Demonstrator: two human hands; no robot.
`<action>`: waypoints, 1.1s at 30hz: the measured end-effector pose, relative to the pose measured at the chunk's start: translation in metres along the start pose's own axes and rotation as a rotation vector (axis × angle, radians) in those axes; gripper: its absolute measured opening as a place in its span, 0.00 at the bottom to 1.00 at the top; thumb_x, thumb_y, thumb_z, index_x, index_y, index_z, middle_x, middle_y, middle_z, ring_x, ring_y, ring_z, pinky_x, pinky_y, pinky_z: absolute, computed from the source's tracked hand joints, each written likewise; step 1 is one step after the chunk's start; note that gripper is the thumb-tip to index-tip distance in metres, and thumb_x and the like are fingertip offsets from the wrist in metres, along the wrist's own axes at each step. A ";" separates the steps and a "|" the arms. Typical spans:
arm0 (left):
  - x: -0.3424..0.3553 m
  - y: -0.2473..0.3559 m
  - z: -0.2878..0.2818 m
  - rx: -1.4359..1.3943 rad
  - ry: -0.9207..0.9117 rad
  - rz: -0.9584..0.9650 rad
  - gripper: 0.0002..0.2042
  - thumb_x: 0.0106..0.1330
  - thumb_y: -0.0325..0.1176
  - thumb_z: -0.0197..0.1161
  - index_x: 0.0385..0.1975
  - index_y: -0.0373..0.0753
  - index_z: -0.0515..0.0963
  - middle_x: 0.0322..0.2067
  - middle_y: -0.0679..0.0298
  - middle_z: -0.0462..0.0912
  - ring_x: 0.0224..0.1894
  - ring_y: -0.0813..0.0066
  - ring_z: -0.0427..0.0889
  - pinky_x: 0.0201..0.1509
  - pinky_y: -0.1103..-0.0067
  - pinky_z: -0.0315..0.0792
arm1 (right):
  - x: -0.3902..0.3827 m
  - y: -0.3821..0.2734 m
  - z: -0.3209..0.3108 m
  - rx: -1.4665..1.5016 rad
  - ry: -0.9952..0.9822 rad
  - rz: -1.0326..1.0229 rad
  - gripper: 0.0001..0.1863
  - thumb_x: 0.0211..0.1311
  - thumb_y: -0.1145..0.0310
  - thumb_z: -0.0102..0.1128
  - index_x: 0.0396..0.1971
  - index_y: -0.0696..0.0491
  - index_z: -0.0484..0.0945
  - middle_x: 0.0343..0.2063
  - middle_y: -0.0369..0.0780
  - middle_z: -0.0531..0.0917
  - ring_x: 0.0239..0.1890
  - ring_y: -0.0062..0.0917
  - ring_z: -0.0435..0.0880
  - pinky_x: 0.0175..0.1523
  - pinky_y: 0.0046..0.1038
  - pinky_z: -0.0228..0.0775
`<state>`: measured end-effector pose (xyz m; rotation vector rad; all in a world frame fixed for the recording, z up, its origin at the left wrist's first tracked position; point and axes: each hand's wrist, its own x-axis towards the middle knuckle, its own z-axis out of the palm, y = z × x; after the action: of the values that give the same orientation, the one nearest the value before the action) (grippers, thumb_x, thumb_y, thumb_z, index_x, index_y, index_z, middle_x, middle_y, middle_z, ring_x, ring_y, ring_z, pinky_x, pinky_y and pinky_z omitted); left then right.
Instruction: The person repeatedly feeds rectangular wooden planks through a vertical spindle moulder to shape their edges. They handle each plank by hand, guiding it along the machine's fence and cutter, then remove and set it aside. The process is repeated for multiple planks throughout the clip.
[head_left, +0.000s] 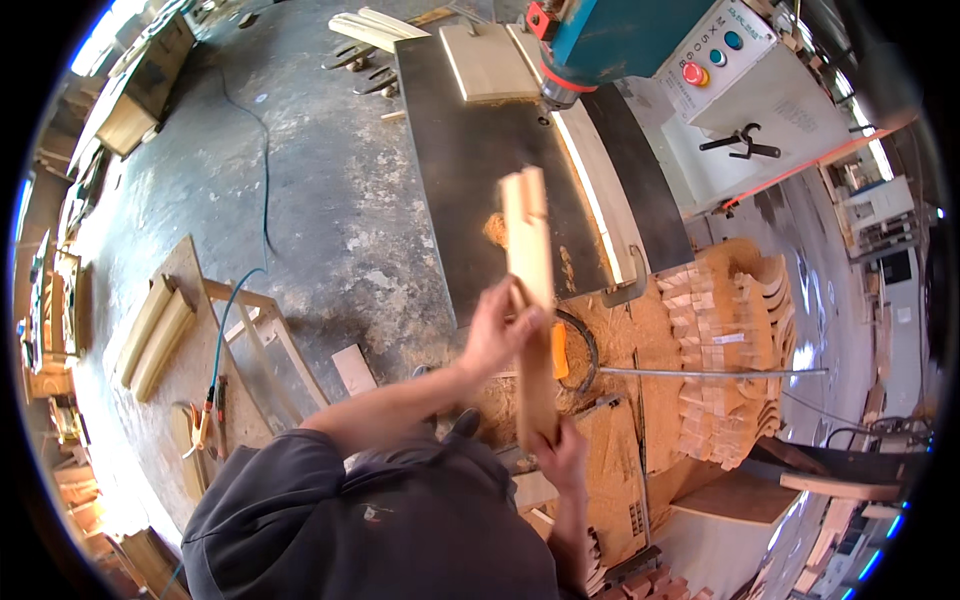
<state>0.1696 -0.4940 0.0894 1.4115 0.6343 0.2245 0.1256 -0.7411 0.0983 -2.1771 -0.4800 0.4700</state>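
A long piece of pale wood [530, 250], with a notched far end, is held lengthwise in front of my body. My left hand [500, 325] wraps around it near its middle, thumb on top. Around its near end, my right hand [562, 455] is closed. The far end of the wood is over the dark machine table [455, 205] and is slightly blurred. Beyond it, the chuck [560, 92] of a teal drilling machine [620, 40] hangs over a pale wooden fence [597, 200] on the table.
Sawdust [495, 230] lies on the table. Stacked curved wood pieces [725, 320] stand at the right, near a long metal rod [715, 372]. A control box [715, 55] with a red button is at the far right. A workbench [185, 270] with an air hose [225, 320] stands at the left.
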 end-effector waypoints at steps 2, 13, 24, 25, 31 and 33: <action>0.025 0.006 -0.022 0.408 0.206 0.026 0.39 0.69 0.47 0.72 0.73 0.32 0.65 0.69 0.43 0.70 0.69 0.51 0.73 0.66 0.59 0.77 | 0.047 0.015 0.046 0.006 -0.029 -0.109 0.16 0.67 0.62 0.69 0.45 0.58 0.78 0.29 0.50 0.86 0.32 0.50 0.89 0.36 0.45 0.78; 0.027 -0.033 0.046 0.841 0.213 0.224 0.25 0.62 0.50 0.68 0.50 0.34 0.81 0.49 0.45 0.78 0.53 0.48 0.78 0.57 0.58 0.78 | 0.036 0.115 0.069 0.357 0.064 -0.026 0.25 0.71 0.71 0.69 0.60 0.67 0.71 0.46 0.53 0.88 0.41 0.43 0.88 0.45 0.45 0.86; -0.103 -0.112 0.099 -0.833 -0.316 -0.481 0.31 0.51 0.31 0.85 0.57 0.40 0.81 0.51 0.59 0.89 0.52 0.62 0.89 0.54 0.62 0.84 | -0.049 0.182 0.015 0.028 -0.151 -0.177 0.34 0.61 0.62 0.79 0.58 0.70 0.75 0.49 0.53 0.87 0.48 0.40 0.88 0.52 0.42 0.83; -0.107 -0.114 0.091 -0.796 -0.236 -0.405 0.29 0.50 0.29 0.85 0.55 0.39 0.83 0.48 0.60 0.90 0.50 0.63 0.90 0.52 0.63 0.85 | -0.048 0.184 0.014 0.050 -0.210 -0.141 0.34 0.61 0.61 0.79 0.58 0.70 0.76 0.49 0.53 0.87 0.48 0.41 0.88 0.52 0.42 0.83; -0.136 -0.146 0.003 -0.966 -0.293 -0.060 0.23 0.46 0.19 0.78 0.47 0.33 0.86 0.42 0.60 0.91 0.46 0.67 0.90 0.54 0.69 0.83 | -0.006 0.158 0.013 -0.089 -0.577 -0.002 0.30 0.61 0.63 0.77 0.54 0.71 0.78 0.50 0.53 0.86 0.50 0.40 0.87 0.56 0.43 0.80; -0.130 -0.183 -0.026 -1.055 -0.078 -0.113 0.27 0.53 0.20 0.74 0.57 0.35 0.82 0.55 0.58 0.86 0.63 0.66 0.80 0.67 0.67 0.73 | 0.009 0.160 0.042 -0.216 -0.563 -0.144 0.28 0.64 0.66 0.73 0.57 0.70 0.77 0.49 0.55 0.87 0.49 0.45 0.88 0.56 0.41 0.79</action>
<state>0.0088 -0.5689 -0.0508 0.3655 0.4142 0.3441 0.1412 -0.8016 -0.0550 -2.1750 -1.0248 0.9956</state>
